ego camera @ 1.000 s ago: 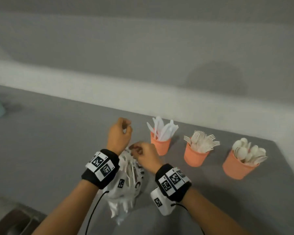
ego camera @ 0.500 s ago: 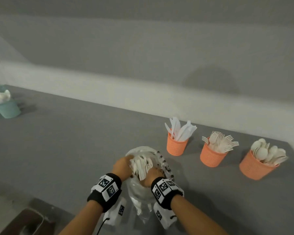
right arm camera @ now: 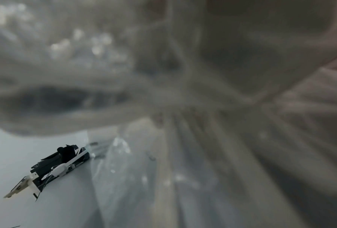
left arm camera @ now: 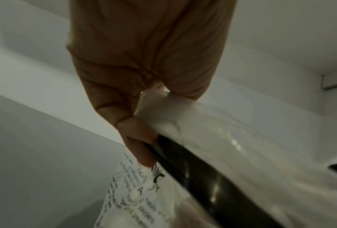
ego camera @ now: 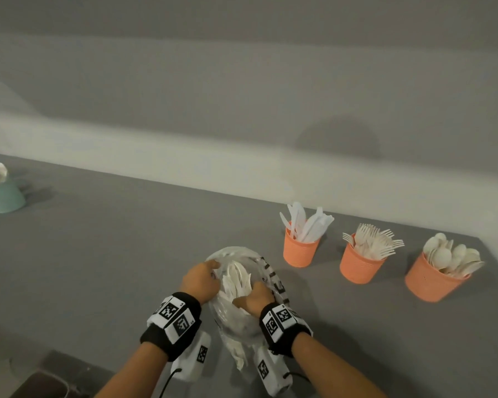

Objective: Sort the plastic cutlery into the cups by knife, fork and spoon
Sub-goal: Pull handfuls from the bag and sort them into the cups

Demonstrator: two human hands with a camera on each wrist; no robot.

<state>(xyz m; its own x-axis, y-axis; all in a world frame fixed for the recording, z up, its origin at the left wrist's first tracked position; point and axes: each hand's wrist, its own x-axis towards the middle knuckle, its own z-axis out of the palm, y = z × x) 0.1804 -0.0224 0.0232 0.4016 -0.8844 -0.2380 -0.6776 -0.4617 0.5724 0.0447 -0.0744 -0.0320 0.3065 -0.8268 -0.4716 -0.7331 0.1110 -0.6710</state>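
Your left hand (ego camera: 199, 280) pinches the left lip of the clear plastic bag (ego camera: 236, 317), thumb and fingers curled round the film; the left wrist view shows that pinch (left arm camera: 136, 108) close up. Your right hand (ego camera: 253, 297) grips the bag's right lip, fingers curled over the edge. Between your hands the bag's mouth is held wide, and a bundle of white plastic cutlery (ego camera: 236, 278) stands in it. The bag sits near the front edge of the grey worktop (ego camera: 98, 254). Toward the right back corner three orange cups stand in a row, apart from each other: the knife cup (ego camera: 301, 248) nearest the bag, the fork cup (ego camera: 360, 262) in the middle, the spoon cup (ego camera: 431, 280) by the right edge. A teal cup (ego camera: 3, 196) sits at the far left edge.
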